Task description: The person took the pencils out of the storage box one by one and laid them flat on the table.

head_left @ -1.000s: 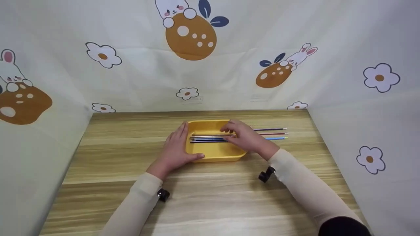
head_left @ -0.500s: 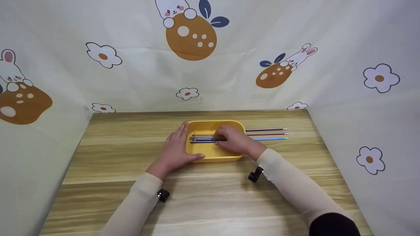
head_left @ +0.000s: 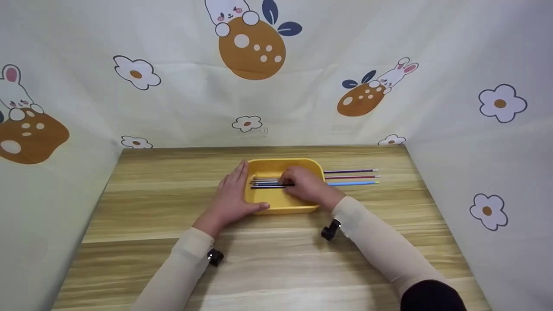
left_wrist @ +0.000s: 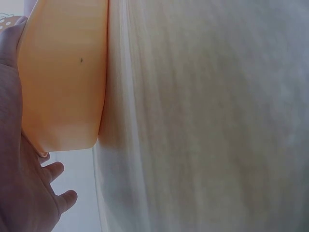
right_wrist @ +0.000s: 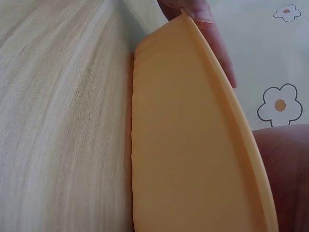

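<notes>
A yellow plastic tray (head_left: 283,210) stands on the wooden table in the head view, with several thin pencils (head_left: 264,187) lying lengthwise inside. My left hand (head_left: 231,196) rests against its left end, fingers straight along the side and thumb on the near rim. In the left wrist view the tray wall (left_wrist: 65,72) sits beside that hand. My right hand (head_left: 304,185) reaches over the tray's right side, its curled fingers pinching at a dark pencil; the fingertips are partly hidden. The right wrist view shows mostly the tray's outer wall (right_wrist: 178,121).
Right of the tray lie a dark blue pencil (head_left: 351,171), a red pencil (head_left: 352,177) and a light blue pencil (head_left: 354,183), eraser ends pointing right. A patterned cloth (head_left: 185,108) walls the table (head_left: 276,259) at the back and both sides.
My right hand has moved left and down into the tray, and its fingers have closed at the pencils. The left hand and the tray have stayed in place.
</notes>
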Tool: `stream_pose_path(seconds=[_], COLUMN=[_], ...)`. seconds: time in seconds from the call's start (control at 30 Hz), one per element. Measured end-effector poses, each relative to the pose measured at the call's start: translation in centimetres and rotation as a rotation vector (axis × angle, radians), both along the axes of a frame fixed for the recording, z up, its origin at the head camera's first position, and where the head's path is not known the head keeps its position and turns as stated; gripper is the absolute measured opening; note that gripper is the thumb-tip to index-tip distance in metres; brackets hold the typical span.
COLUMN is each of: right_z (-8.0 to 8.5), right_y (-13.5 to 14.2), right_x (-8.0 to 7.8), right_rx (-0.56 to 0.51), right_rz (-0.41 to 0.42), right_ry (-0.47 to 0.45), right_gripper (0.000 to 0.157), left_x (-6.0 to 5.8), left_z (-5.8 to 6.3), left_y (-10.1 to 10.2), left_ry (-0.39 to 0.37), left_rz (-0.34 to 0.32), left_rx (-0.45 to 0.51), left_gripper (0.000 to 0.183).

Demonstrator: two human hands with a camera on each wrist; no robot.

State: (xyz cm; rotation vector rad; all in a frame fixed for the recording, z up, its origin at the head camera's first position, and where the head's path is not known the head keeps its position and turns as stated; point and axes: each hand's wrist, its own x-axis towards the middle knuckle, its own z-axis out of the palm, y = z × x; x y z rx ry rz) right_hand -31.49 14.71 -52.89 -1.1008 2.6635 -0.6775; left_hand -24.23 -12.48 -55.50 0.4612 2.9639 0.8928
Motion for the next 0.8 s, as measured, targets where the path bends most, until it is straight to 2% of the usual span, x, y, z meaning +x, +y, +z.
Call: stream_pose_path(seconds=[0.43, 0.8], right_z=[-0.92, -1.05], right_y=[-0.03, -0.01], right_x=[-0.24, -0.37], right_rx=[-0.050, -0.107], right_rz=[0.005, -0.028], right_ry=[-0.035, -0.116], right_gripper=[0.019, 0.017], left_x=[-0.15, -0.01], left_z=[-0.13, -0.15], left_y=[0.06, 0.03], left_ry=[-0.018, -0.025], left_rz=[0.014, 0.019], left_rx=[-0.005, 0.023], left_gripper=[0.144, 0.144])
